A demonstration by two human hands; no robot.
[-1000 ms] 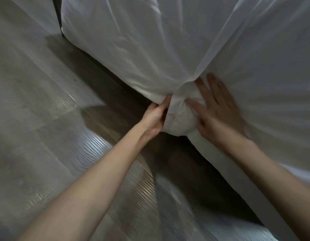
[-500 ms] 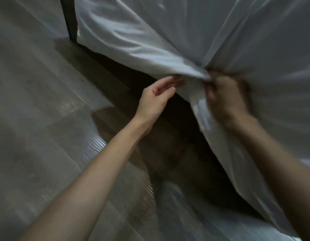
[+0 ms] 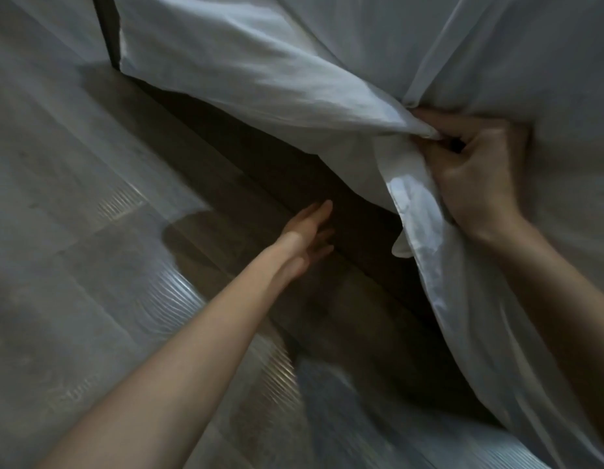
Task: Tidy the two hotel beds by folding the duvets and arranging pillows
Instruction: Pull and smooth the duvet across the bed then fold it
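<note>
The white duvet (image 3: 246, 79) is draped over the corner of the bed, and a gathered fold of it is clenched in the right hand (image 3: 476, 177), with the fingers curled round the cloth. From the grip, tight creases are drawn upward and out to both sides, and a loose tail (image 3: 415, 211) hangs just below the fist. Beneath the grip a dark gap is exposed over the bed base (image 3: 354, 211). The left hand (image 3: 309, 231) is held flat and empty, fingers straight. It lies below and to the left of the grip, near the base and apart from the cloth.

The whole lifted corner appears to be carried by one fist, so the fold could be lost if the pull is increased before the second hand is brought in. The cover might also be dragged askew across the bed by that tension. The tail could be brushed along the glossy tiled floor (image 3: 91, 265) if the grip is lowered.
</note>
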